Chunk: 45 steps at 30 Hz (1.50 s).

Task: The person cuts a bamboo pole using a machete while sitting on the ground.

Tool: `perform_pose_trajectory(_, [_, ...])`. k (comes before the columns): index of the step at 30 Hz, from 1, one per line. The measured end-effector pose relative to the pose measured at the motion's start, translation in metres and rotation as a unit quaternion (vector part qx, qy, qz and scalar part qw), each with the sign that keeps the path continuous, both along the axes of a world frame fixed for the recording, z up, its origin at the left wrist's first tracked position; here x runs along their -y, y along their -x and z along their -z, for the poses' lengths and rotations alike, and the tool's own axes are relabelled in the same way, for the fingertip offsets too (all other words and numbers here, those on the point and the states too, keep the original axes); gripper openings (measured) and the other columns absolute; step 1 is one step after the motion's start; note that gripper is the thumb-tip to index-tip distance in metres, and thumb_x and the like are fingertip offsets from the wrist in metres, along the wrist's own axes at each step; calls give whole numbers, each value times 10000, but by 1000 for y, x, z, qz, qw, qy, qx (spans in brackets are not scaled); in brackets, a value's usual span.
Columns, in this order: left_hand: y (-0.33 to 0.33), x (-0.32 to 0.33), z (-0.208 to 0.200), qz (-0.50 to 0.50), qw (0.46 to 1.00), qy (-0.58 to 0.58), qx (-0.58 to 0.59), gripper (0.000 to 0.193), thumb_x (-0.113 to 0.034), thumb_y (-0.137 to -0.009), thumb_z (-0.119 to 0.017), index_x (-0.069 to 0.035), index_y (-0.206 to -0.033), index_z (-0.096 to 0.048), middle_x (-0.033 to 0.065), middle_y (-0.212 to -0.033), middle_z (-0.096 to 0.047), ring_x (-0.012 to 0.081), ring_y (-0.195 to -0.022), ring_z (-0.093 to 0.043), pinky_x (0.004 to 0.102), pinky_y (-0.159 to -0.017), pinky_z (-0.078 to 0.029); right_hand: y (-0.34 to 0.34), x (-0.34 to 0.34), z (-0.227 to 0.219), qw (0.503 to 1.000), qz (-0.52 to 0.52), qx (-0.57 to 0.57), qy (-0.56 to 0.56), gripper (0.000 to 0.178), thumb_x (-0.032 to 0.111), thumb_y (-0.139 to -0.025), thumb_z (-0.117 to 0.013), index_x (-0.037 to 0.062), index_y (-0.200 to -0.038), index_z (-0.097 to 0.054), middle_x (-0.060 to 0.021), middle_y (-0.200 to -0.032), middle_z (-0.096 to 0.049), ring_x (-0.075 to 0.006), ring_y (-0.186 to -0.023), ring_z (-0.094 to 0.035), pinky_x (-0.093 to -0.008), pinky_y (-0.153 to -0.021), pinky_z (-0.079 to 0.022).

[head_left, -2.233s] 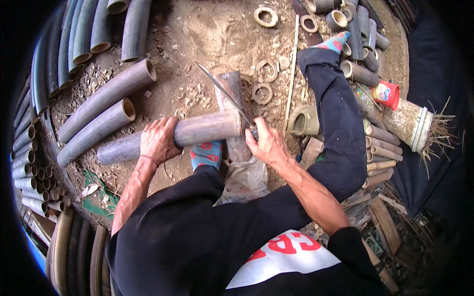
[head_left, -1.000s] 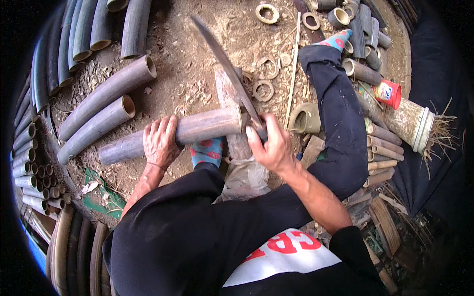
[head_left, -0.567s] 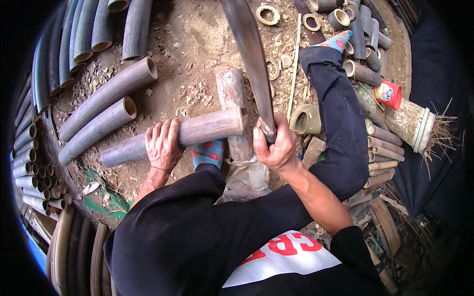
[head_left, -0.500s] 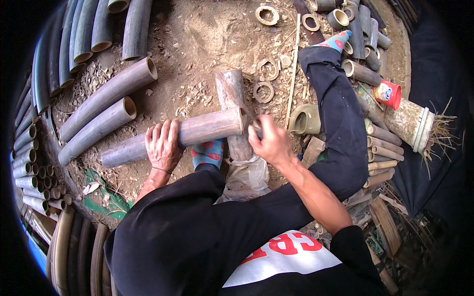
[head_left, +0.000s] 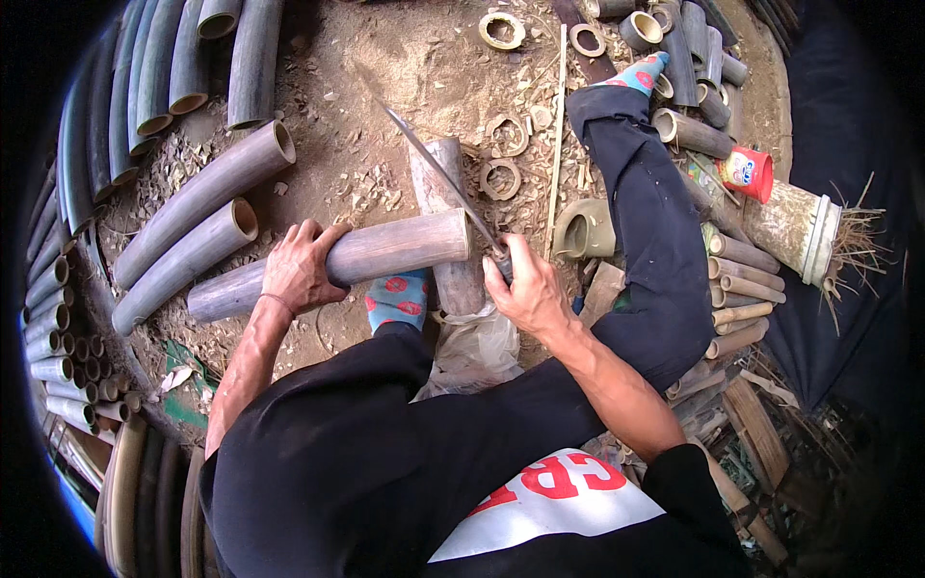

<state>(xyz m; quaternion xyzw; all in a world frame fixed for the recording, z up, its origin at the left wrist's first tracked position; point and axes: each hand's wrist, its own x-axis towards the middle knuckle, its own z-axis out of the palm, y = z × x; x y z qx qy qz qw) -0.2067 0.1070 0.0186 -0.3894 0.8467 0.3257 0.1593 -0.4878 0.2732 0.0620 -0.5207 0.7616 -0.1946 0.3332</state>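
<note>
Bamboo tube (head_left: 400, 246), one: is crossing over the log (head_left: 438, 188), extending beyond the left hand (head_left: 301, 268) both ways. Left hand: is clasping the tube from above, left of the log. Right hand (head_left: 528, 289): is gripping a knife (head_left: 445, 175), right of the log.

1. Before us, a bamboo tube (head_left: 400, 246) lies across a wooden block (head_left: 434, 193), our left fingers (head_left: 306, 236) around the tube.
2. Our right fingers (head_left: 520, 255) hold a knife (head_left: 445, 175) beside the tube's right end; it slants over the block.
3. Ahead to our left, two other tubes (head_left: 207, 204) lie on the ground (head_left: 385, 58).
4. Right of the block we see rings (head_left: 485, 180), then a stick (head_left: 558, 135).
5. Farther right, a packet (head_left: 748, 173) lies beside a bucket (head_left: 793, 229).
</note>
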Motion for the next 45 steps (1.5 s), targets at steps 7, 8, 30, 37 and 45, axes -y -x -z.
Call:
perform_pose_trajectory(7, [-1, 3, 13, -7, 1000, -16, -18, 765, -272, -506, -826, -166, -1226, -594, 123, -1047, -669, 350, -1027, -641, 443, -902, -516, -10, 31, -30, 972, -2, -8, 233, 305, 202, -921, -662, -17, -1104, -557, -223, -867, -656, -363, -688, -683, -421, -590, -556])
perform_pose_trajectory(8, [-2, -1, 9, -15, 1000, -25, -1, 761, -274, -503, -825, -159, -1221, -596, 116, -1053, -668, 345, -1036, -642, 439, -901, -516, -12, 22, -19, 968, -7, -15, 251, 295, 203, -921, -659, -17, -1087, -553, -207, -837, -643, -331, -644, -674, -395, -559, -544])
perform_pose_trajectory(30, [-1, -2, 7, -15, 1000, 3, -15, 711, -265, -519, -809, -164, -1192, -602, 98, -1041, -659, 323, -1036, -640, 452, -909, -499, -9, 18, -5, 967, -4, -5, 256, 262, 160, -914, -658, -31, -1069, -569, -181, -791, -657, -347, -623, -684, -410, -539, -542])
perform_pose_trajectory(37, [-7, -13, 15, -19, 998, 58, -28, 745, -235, -510, -822, -173, -1218, -598, 78, -1028, -646, 316, -990, -633, 460, -871, -486, -3, 20, -8, 998, 3, 24, 58, 284, 217, -937, -630, -9, -1083, -537, -210, -754, -639, -387, -645, -673, -448, -589, -538])
perform_pose_trajectory(45, [-3, -32, 16, -37, 980, 181, -72, 708, -191, -569, -807, -165, -1238, -576, 58, -1088, -632, 288, -1020, -616, 448, -910, -461, 13, 8, 19, 997, -25, 14, -78, 310, 205, -935, -630, -10, -1126, -515, -194, -787, -653, -321, -630, -692, -390, -536, -542])
